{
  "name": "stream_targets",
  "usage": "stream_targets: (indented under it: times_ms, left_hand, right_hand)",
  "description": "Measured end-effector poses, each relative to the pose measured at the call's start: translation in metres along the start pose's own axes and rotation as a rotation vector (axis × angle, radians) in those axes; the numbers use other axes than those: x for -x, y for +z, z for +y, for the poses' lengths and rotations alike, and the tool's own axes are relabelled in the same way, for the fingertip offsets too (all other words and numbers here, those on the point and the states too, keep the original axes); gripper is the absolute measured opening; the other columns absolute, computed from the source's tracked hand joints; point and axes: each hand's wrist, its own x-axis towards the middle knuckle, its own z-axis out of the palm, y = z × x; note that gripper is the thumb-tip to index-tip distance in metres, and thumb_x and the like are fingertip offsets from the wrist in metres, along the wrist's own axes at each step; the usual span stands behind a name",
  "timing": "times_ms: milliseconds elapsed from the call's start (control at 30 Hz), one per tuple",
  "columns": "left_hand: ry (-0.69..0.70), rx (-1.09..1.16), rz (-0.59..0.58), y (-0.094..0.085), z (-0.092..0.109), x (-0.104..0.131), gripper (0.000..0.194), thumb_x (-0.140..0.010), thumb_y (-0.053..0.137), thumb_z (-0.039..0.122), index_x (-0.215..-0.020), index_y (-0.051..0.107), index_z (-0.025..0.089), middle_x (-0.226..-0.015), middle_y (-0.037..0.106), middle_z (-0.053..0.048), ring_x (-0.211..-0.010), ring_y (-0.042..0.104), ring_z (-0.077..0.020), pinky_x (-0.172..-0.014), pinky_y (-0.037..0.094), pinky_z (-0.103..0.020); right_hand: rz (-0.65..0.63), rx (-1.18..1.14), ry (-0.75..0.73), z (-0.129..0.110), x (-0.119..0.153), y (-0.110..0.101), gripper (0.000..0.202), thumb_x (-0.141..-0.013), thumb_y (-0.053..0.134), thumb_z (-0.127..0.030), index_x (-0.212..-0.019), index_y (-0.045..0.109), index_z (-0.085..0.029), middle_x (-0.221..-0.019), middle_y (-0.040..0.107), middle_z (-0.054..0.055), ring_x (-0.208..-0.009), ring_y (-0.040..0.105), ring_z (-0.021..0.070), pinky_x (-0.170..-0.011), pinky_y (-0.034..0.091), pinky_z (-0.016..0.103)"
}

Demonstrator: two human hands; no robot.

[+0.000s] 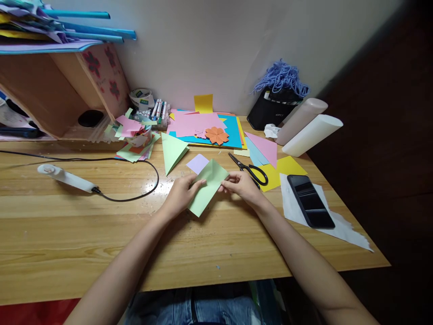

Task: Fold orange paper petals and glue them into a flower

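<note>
The green sheet (207,189) is between the hands, slanting, with a crease near its far corner. The left hand (181,195) grips its left side, thumb lying on top; the right hand (241,187) pinches its right edge between thumb and fingertips. Uneven pulling from the two sides could skew a crease or tear that edge, and a hard thumb press could leave a stray dent.

Just beyond the fingers lies a purple square (197,163), which a forward push could slide away. Close beyond the right hand, the scissors (241,165) point away from it; a careless sideways reach could knock them or catch a knuckle on the tips. Beyond the left hand stands a folded green piece (172,151), easily flattened by a sleeve-height sweep. Farther ahead, the orange flower (217,135) rests loose on stacked paper (233,131), so a bump there might shift it.
</note>
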Motion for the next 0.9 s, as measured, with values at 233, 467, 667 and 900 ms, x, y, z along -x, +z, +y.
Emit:
stream_targets:
  times_ms: [233, 467, 667, 900]
  left_hand:
    - [-0.02, 0.034, -0.02, 0.001, -0.001, 0.0, 0.034, -0.081, 0.045, 0.043, -0.064, 0.057, 0.015, -0.055, 0.048, 0.0, -0.054, 0.039, -0.0119, -0.049, 0.026, -0.023]
    - [-0.04, 0.036, -0.09, 0.0, 0.001, 0.002, 0.035, -0.08, 0.046, 0.043, -0.06, 0.055, 0.015, -0.056, 0.049, 0.001, -0.054, 0.041, -0.0108, -0.049, 0.027, -0.022]
    - [-0.031, 0.046, -0.148, 0.0, 0.005, 0.004, 0.033, -0.075, 0.052, 0.042, -0.059, 0.057, 0.015, -0.057, 0.052, 0.001, -0.055, 0.045, -0.0106, -0.049, 0.028, -0.022]
    - [-0.295, 0.602, 0.098, -0.006, 0.001, -0.005, 0.04, -0.071, 0.058, 0.047, -0.088, 0.061, 0.011, -0.075, 0.065, -0.007, -0.066, 0.06, -0.0158, -0.064, 0.046, -0.027]
  right_hand:
    - [0.119, -0.009, -0.028, 0.002, -0.005, -0.012, 0.016, -0.069, 0.063, -0.028, -0.06, 0.059, -0.014, -0.061, 0.067, 0.003, -0.044, 0.047, 0.0067, -0.041, 0.037, 0.018]
    - [0.16, -0.064, -0.007, 0.002, -0.006, -0.02, 0.021, -0.073, 0.061, -0.035, -0.079, 0.065, -0.016, -0.078, 0.067, 0.004, -0.062, 0.059, 0.0106, -0.055, 0.047, 0.02]
    - [-0.181, 0.044, 0.085, -0.006, 0.003, -0.01, 0.027, -0.062, 0.071, -0.031, -0.083, 0.068, -0.014, -0.082, 0.068, 0.004, -0.072, 0.063, 0.0165, -0.06, 0.048, 0.024]
    - [0.353, -0.117, -0.061, 0.003, -0.005, -0.008, 0.034, -0.064, 0.07, -0.036, -0.091, 0.065, -0.016, -0.092, 0.069, 0.005, -0.074, 0.064, 0.0173, -0.058, 0.054, 0.026]
